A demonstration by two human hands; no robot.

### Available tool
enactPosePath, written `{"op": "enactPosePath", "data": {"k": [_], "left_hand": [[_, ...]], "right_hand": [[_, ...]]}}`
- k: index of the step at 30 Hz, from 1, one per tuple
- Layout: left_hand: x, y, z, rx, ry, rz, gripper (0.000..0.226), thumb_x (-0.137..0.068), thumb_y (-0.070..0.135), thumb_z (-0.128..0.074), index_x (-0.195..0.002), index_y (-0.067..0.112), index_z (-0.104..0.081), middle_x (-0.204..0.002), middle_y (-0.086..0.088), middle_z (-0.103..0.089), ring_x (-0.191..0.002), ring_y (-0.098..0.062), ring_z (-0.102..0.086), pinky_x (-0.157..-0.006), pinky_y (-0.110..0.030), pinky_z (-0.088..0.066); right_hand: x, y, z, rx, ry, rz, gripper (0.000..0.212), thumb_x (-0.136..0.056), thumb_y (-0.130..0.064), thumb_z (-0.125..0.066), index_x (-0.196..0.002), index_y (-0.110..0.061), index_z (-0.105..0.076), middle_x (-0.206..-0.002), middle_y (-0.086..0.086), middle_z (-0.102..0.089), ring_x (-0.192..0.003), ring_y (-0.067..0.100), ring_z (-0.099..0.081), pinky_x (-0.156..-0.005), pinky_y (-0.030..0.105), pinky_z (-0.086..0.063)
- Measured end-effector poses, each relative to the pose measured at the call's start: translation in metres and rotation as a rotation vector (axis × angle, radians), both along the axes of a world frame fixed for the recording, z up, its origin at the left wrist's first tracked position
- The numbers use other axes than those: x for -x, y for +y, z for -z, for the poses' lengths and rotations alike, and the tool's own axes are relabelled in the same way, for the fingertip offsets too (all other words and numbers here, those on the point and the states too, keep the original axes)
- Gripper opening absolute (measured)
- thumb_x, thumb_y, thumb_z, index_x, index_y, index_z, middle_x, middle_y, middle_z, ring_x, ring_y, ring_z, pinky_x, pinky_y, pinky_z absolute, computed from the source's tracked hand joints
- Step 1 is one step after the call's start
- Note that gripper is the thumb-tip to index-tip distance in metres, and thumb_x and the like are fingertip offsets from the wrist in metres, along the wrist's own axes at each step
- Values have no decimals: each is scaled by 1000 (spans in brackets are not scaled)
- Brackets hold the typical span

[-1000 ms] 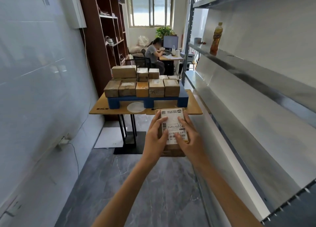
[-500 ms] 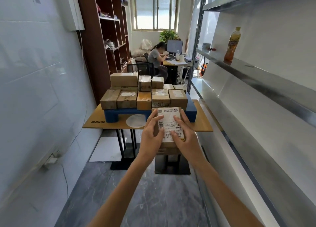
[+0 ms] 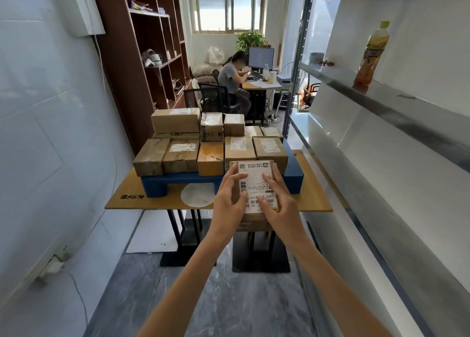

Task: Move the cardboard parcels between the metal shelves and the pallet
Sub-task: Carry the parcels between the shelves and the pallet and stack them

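Left hand [image 3: 230, 204] and right hand [image 3: 278, 209] clasp one labelled parcel [image 3: 254, 181] near the pallet [image 3: 178, 181] — already piled with boxes [image 3: 180, 158] — while the metal shelves [image 3: 396, 110] show none.

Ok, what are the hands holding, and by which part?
A labelled cardboard parcel: left hand grips its left edge, right hand its right edge, over the labelled top.

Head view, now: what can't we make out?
Head view only.
held parcel: sides and underside hidden by left hand and right hand.
label: print too small to read, partly under the fingers.
pallet: its back area hidden behind the front parcels.
metal shelves: cut off by the right and top edges.
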State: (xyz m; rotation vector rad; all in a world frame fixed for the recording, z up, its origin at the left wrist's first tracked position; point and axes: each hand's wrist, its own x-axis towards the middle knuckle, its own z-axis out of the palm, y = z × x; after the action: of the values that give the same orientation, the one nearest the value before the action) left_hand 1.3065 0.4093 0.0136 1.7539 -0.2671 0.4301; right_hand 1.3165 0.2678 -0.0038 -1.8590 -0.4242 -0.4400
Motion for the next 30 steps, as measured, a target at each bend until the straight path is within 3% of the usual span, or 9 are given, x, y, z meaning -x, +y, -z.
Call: {"op": "enactPosePath", "data": {"k": [4, 11, 17, 24, 30], "left_hand": [[-67, -13, 6, 8, -6, -5, 36, -92, -2, -55, -122, 17, -53, -151, 12, -30, -139, -2, -27, -97, -14, -46], [-204, -43, 1, -10, -1, -6, 36, -93, -1, -53, -126, 13, -52, -152, 8, -29, -136, 2, -26, -88, -2, -39], [-289, -54, -1, -10, 16, -16, 37, -93, -3, -52, -127, 9, -51, -153, 7, -29, -125, 23, -25, -88, 1, -36], [-390, -54, 14, 15, 57, 19, 40, -93, -3, -51, -130, 15, -51, -154, 10, -29, -141, 1, -24, -94, -3, -37], [-502, -45, 21, 16, 84, 69, 43, -93, -5, -45, -131, 15, -48, -153, 6, -30, -136, -3, -31, -93, -6, -40]], "right_hand": [[-69, -13, 4, 11, -5, 7, 55, -89, -9, -62, -140, -11, -42, -156, -11, -18, -137, 4, -29, -88, 20, -52], [-205, -42, -1, -13, 25, 13, 52, -89, -9, -61, -137, -19, -43, -156, -3, -18, -139, 14, -27, -85, 9, -47], [-298, -53, 6, -1, -11, 11, 52, -89, -9, -62, -135, -22, -42, -154, -14, -21, -139, 13, -29, -90, 14, -48], [-402, -56, 31, -21, 69, 66, 53, -89, -13, -63, -136, -28, -45, -150, -15, -23, -139, 21, -32, -90, 39, -55], [-501, -49, 35, -170, 176, 101, 51, -90, -8, -60, -137, -21, -46, -149, -9, -30, -136, 17, -36, -89, 36, -55]]}}
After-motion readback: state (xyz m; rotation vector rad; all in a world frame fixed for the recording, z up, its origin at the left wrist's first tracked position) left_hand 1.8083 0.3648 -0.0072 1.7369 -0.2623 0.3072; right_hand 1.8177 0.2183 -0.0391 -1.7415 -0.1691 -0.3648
